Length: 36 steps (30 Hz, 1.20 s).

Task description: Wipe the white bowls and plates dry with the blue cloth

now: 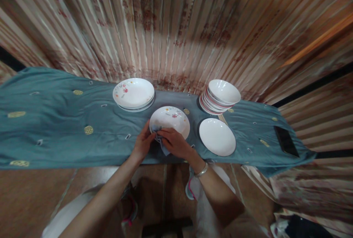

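Note:
A white plate (pixel 176 122) with a floral print lies in front of me near the table's front edge. My left hand (pixel 142 141) grips its left rim, with the thumb on the near side. In my right hand (pixel 173 141) is a grey-blue cloth (pixel 164 148), pressed against the plate's near left inner surface; one end of it hangs over the near rim. My right fingers are bunched on the cloth and partly hide it. A silver bangle circles my right wrist.
Back left stands a stack of floral plates (pixel 135 92). A stack of bowls (pixel 220 96) is at the back right, with a plain white plate (pixel 217 137) before it. A dark phone (pixel 286 141) lies far right on the green tablecloth (pixel 63 127). Curtains (pixel 171 28) hang behind.

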Each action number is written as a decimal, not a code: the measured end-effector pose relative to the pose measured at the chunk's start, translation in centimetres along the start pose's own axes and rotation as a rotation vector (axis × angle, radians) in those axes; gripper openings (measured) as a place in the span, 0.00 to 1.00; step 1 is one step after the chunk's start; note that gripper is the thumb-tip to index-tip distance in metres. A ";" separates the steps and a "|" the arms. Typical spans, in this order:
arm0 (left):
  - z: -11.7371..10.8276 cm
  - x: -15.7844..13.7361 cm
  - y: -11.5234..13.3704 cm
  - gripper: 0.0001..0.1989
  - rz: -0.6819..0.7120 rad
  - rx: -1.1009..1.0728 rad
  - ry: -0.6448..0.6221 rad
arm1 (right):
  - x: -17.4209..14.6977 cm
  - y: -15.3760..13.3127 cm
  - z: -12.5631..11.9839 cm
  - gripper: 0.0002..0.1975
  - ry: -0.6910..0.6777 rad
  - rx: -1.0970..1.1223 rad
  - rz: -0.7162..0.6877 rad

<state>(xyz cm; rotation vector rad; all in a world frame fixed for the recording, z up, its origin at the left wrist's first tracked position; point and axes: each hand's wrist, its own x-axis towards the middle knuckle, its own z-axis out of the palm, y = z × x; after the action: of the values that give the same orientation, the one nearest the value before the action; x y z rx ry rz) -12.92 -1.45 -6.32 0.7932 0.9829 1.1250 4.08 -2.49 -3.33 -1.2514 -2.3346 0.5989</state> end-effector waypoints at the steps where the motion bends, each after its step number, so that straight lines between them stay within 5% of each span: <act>1: 0.0 0.0 0.0 0.50 -0.002 -0.002 0.001 | 0.1 -0.1 0.0 0.20 0.004 -0.008 -0.008; 18: -0.5 0.3 -0.5 0.54 -0.009 0.023 -0.009 | 2.1 1.3 1.2 0.22 0.053 -0.152 -0.129; 27: -0.7 0.6 -0.7 0.52 -0.023 -0.006 0.008 | 3.1 1.5 0.5 0.24 0.066 -0.241 -0.075; 36: -0.3 0.4 -0.3 0.53 -0.029 -0.016 0.004 | 3.2 2.7 0.5 0.25 0.067 -0.375 0.153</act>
<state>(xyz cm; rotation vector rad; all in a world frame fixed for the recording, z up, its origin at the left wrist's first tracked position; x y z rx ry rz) -13.03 -1.14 -6.76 0.7620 0.9849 1.1080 3.97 1.43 -4.73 -1.5975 -2.3813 0.1612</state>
